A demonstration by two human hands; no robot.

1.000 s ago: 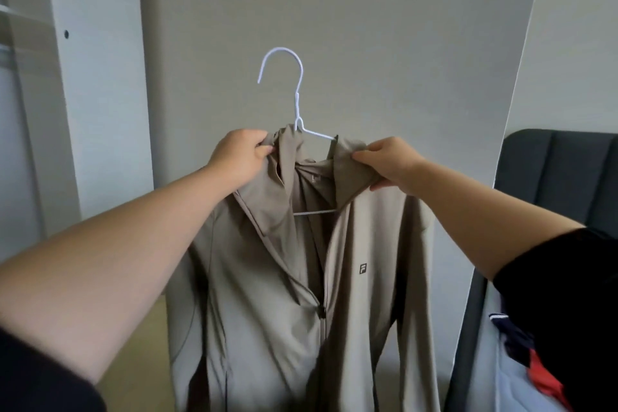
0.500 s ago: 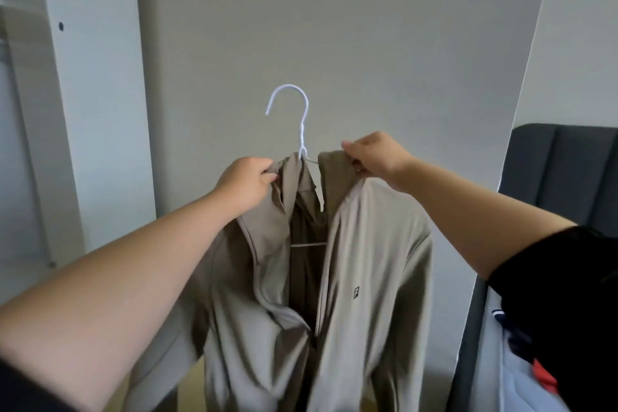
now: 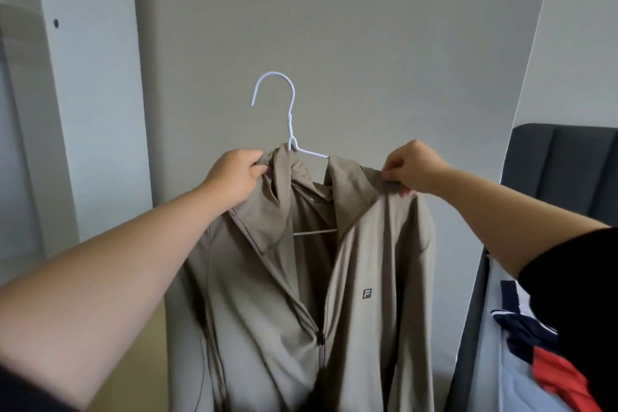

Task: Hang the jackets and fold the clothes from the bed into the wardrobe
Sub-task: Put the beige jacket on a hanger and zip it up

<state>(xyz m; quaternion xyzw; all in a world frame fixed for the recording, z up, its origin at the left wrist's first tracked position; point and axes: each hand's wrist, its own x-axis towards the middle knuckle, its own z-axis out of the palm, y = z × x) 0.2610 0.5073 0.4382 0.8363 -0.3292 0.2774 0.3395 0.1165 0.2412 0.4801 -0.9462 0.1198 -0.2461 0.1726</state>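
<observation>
Beige zip-front fabric jacket on white wire hanger (hook free), left hand gripping one shoulder, right hand pinching the other

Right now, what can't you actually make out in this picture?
- White hanger: its shoulders, head view, hidden under the beige jacket.
- Jacket hem: cut off by the bottom edge.
- Clothes on the bed: blurred, partly behind the right sleeve.
- Left hand fingers: tips buried in the collar.
</observation>
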